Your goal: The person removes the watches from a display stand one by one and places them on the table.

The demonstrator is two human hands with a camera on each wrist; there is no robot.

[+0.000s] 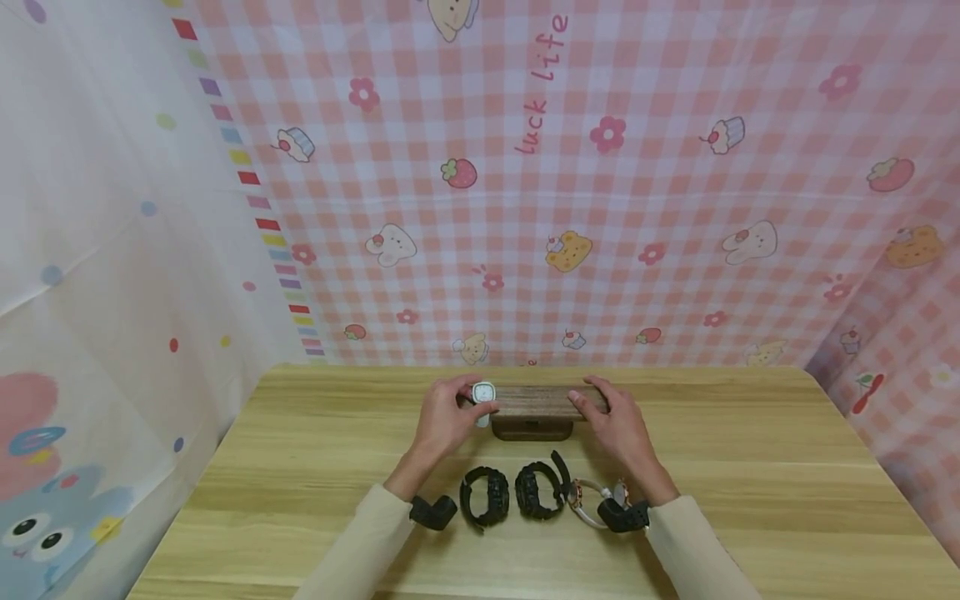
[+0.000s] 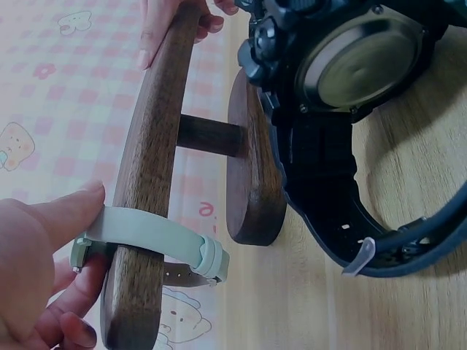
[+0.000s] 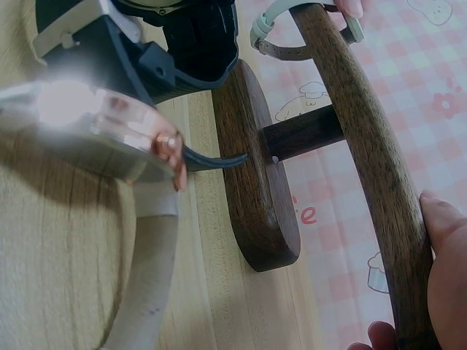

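A dark wooden T-shaped watch stand (image 1: 534, 402) rises from an oval base (image 1: 531, 432) on the table. Around the left end of its bar loops a mint-green wristwatch (image 2: 149, 227) with a squarish white dial, which faces up in the head view. My left hand (image 1: 446, 417) pinches this watch at its case, thumb on one side and fingers on the other. At the bar's opposite end my right hand (image 1: 617, 421) grips the wood, thumb towards me and fingers beyond. The right wrist view catches only part of the green strap (image 3: 281, 52).
Nearer to me on the table (image 1: 315, 492) lie two black sports watches (image 1: 496, 497) (image 1: 528, 492). To their right is a white-strapped, rose-gold watch (image 1: 577, 498), partly hidden by my right wrist's camera (image 1: 626, 516). A pink checked cloth (image 1: 525, 275) hangs behind the table.
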